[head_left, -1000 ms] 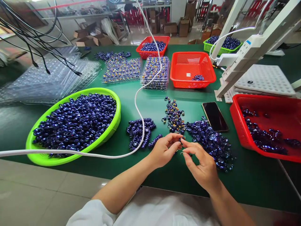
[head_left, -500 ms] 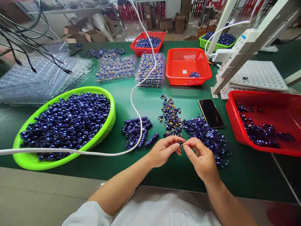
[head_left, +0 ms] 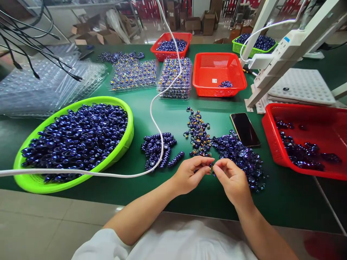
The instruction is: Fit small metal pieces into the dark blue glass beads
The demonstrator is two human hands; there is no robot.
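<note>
My left hand [head_left: 192, 174] and my right hand [head_left: 232, 180] meet above the green table [head_left: 141, 191], fingertips nearly touching. Between them is a small dark shiny piece [head_left: 211, 166], pinched by both hands and mostly covered by the fingers. Just beyond lies a pile of dark blue pieces with gold parts [head_left: 198, 130]. A heap of loose blue pieces [head_left: 244, 159] spreads beside and behind my right hand. Stacked rows of blue rings [head_left: 158, 148] lie to the left of my left hand.
A green basket [head_left: 129, 133] full of blue rings stands left, crossed by a white cable [head_left: 121, 176]. Red baskets [head_left: 273, 144] [head_left: 219, 92], a phone [head_left: 245, 129], filled clear trays [head_left: 174, 81] and a metal post [head_left: 292, 47] stand farther right and back.
The fingertips have shifted slightly around the small piece, which both hands still pinch. The whole view has moved a little; the piles look the same.
</note>
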